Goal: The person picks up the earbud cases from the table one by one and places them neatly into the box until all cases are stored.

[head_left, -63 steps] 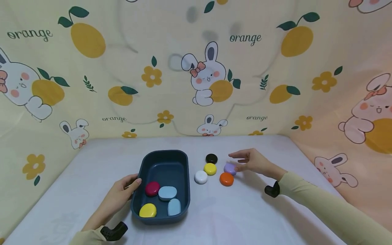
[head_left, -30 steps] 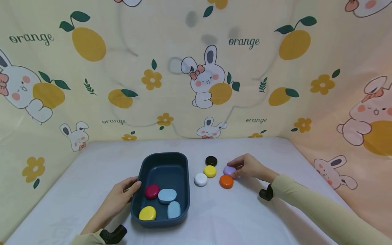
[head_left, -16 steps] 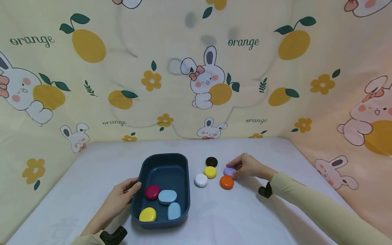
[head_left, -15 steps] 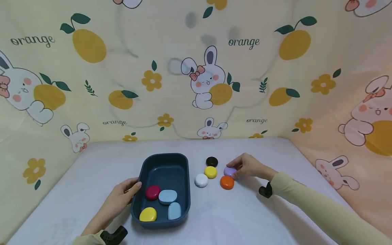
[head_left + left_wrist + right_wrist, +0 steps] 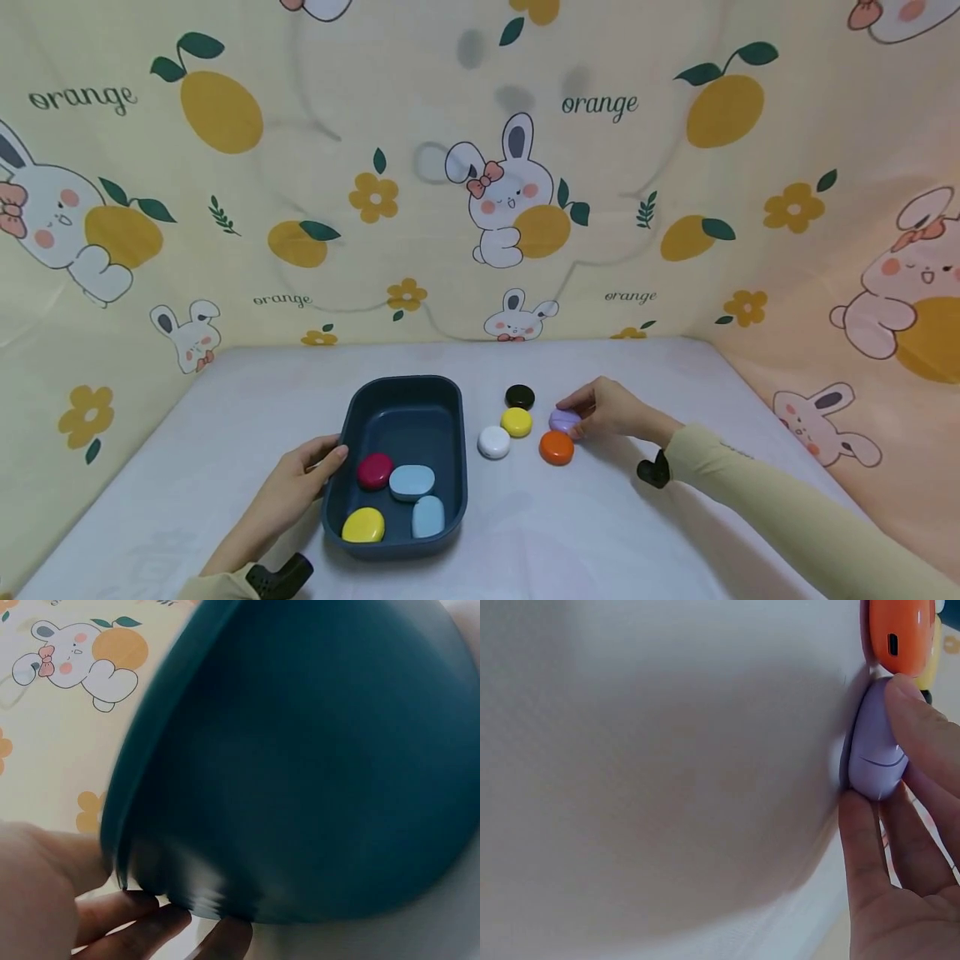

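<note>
Since two seconds ago my right hand (image 5: 611, 410) has dropped from hovering onto the purple case (image 5: 563, 419), fingers (image 5: 870, 847) now pinching it where it lies on the surface at 12 o'clock of the orange case (image 5: 557, 447). I judge this the grasping step; next comes a clean lift toward the tray (image 5: 397, 400), whose rim my left hand (image 5: 300, 483) grips. Its long axis seems to run 9-to-3, flat side down.
</note>
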### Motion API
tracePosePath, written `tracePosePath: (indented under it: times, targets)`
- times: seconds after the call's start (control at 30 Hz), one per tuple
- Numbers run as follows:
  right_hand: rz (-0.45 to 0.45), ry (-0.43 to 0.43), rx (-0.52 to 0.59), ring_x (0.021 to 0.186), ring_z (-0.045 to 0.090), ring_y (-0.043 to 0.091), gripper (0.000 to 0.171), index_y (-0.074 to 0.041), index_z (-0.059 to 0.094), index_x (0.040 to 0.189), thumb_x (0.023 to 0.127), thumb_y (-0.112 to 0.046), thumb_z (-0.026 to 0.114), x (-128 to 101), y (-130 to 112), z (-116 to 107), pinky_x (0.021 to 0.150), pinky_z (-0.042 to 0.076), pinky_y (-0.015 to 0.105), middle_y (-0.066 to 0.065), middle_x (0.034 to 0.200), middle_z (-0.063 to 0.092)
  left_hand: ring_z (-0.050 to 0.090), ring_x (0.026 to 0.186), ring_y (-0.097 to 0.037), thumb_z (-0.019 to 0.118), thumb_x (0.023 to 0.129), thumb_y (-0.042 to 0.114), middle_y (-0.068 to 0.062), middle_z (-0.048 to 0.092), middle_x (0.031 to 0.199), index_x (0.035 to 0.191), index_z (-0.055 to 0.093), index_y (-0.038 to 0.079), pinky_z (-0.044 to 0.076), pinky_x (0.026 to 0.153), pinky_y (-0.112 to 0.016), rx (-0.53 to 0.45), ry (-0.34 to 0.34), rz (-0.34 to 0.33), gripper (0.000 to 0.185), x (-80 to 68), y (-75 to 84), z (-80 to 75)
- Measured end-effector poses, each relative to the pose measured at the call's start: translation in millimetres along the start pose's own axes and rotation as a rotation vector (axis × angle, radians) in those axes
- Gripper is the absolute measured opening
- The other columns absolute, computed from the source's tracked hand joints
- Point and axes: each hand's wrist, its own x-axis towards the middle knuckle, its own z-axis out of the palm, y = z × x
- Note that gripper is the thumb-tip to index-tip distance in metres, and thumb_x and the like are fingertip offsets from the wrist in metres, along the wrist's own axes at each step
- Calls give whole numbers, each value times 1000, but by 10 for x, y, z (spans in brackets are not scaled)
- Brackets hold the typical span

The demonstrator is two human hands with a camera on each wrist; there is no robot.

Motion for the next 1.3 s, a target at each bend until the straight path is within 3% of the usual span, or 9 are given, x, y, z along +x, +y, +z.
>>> tracePosePath:
  times: [1.3]
  targets:
    - [40, 25, 34, 97, 64, 21, 46, -3, 72, 116, 73, -6, 88, -6, -5, 39, 90, 54, 39, 4, 107, 70, 52, 122, -42, 53, 101, 44, -28, 48, 140, 144, 43, -3, 55, 87, -47, 10, -2, -8, 65, 4, 5, 12]
